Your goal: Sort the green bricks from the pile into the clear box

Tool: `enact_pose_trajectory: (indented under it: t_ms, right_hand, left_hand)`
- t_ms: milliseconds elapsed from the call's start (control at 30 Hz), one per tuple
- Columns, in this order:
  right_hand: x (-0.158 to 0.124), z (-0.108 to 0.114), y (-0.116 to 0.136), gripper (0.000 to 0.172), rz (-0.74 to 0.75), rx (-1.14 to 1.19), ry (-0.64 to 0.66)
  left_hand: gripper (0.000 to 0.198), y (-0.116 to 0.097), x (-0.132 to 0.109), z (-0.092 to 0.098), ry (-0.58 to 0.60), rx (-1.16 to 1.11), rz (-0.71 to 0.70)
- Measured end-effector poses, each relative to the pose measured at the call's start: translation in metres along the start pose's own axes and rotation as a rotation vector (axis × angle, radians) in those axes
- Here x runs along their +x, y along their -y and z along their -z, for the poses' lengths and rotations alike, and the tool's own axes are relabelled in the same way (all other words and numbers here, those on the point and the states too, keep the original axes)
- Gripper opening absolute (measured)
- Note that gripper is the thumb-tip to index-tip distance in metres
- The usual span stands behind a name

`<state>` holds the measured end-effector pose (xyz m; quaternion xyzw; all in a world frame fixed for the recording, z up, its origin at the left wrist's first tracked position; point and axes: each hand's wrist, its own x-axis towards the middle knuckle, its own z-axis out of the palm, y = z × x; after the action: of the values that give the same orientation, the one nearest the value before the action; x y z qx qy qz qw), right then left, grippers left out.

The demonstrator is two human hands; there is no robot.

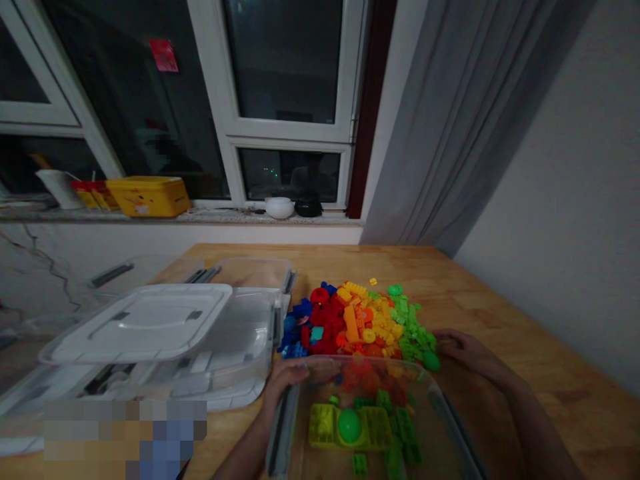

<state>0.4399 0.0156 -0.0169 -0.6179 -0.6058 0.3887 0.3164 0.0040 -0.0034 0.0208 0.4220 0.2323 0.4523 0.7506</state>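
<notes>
A heap of plastic building bricks in red, orange, yellow, blue and green lies on the wooden table. In front of it stands a clear plastic bin with grey handles along its sides. Through its wall I see green bricks, a lime-green baseplate and a green ball. My left hand curls over the bin's near-left rim. My right hand lies at the heap's right edge, its fingertips against green bricks and close to a green round piece.
Left of the bin lie other clear plastic containers and a white lid, partly overhanging the table's left edge. A yellow box and white and black bowls stand on the windowsill beyond. A grey curtain and wall bound the right side.
</notes>
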Motion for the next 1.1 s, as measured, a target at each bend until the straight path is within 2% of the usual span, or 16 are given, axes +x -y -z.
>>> enact_pose_trajectory:
  t_ms: [200,467,600,767,933,1100]
  right_hand:
    - [0.003,-0.003,-0.003,0.044,0.024,0.061,-0.019]
    - [-0.006,-0.008,0.014,0.043,0.04,0.02,-0.015]
    - [-0.003,-0.009,0.007,0.043,0.039,0.046,-0.001]
    - [0.001,-0.01,-0.004,0.043,0.037,0.059,-0.02]
    - [-0.006,-0.013,0.009,0.043,0.054,0.035,0.002]
    - [-0.009,-0.013,0.017,0.044,0.05,-0.053,-0.016]
  left_hand:
    - [0.048,-0.001,-0.002,-0.005,0.09,-0.027,0.026]
    - [0.042,0.001,-0.004,0.001,0.058,0.025,-0.033]
    - [0.04,0.001,-0.004,-0.004,0.032,-0.024,-0.023]
    - [0.04,0.001,-0.003,-0.003,0.078,-0.04,-0.028]
    - [0.042,0.008,-0.001,0.005,0.097,-0.088,-0.024]
    - [0.048,0.01,-0.001,0.004,0.099,-0.089,0.001]
